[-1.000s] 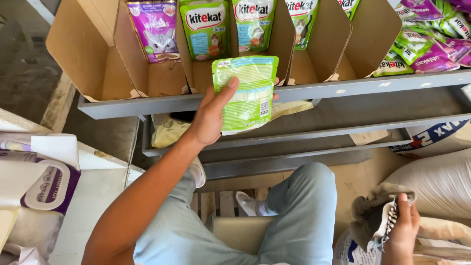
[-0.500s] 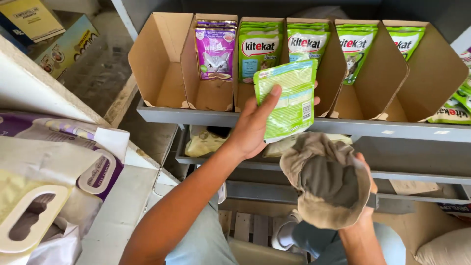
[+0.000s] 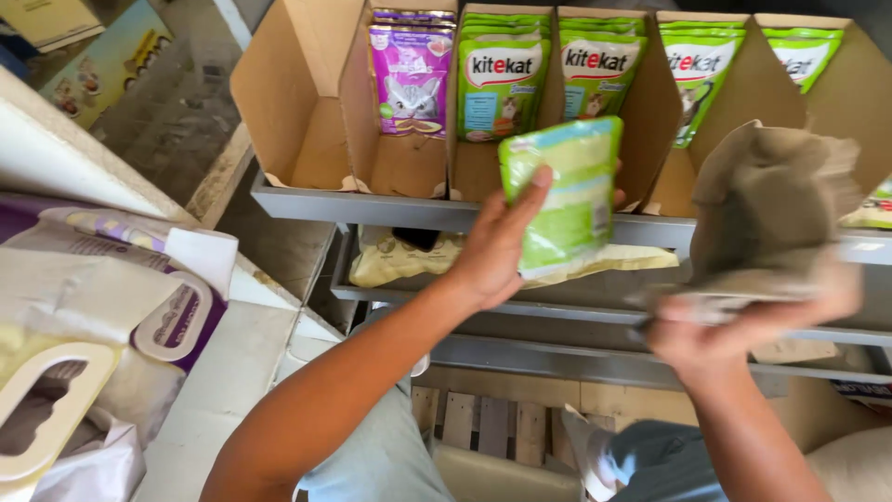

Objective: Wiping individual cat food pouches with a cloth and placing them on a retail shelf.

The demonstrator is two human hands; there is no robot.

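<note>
- Head view, looking down at a grey metal shelf (image 3: pixel 372 209) lined with open cardboard trays (image 3: pixel 307 102); the frame cuts the trays off at the top and right.
- Hidden or unclear: the right hand (image 3: pixel 734 335) is motion-blurred, so its finger positions cannot be told exactly; the cloth (image 3: pixel 771 209) covers part of the right-most trays and of the shelf edge; a pale crumpled bag (image 3: pixel 400 256) on the lower shelf is half covered by the left hand's forearm and the pouch.
- Left hand (image 3: pixel 497 251): its grip is closed on the green pouch (image 3: pixel 562 195), thumb across the front face, remaining fingers behind and out of sight.
- Green pouch: flat, glossy foil, light green with a paler blue-white top band; held upright in front of the trays, just above the shelf edge, between the third and fourth tray.
- Right hand: its grip holds the cloth from below; the cloth is grey-brown, soft, bunched and raised to the right of the pouch, apart from it.
- Trays: plain brown corrugated card, with slanted side walls; one holds purple pouches (image 3: pixel 411 79), the others green pouches (image 3: pixel 502 84) standing in rows; the left-most shows no pouches.
- Left margin: large white and purple sacks (image 3: pixel 111 307) with moulded handles, partly cut off.
</note>
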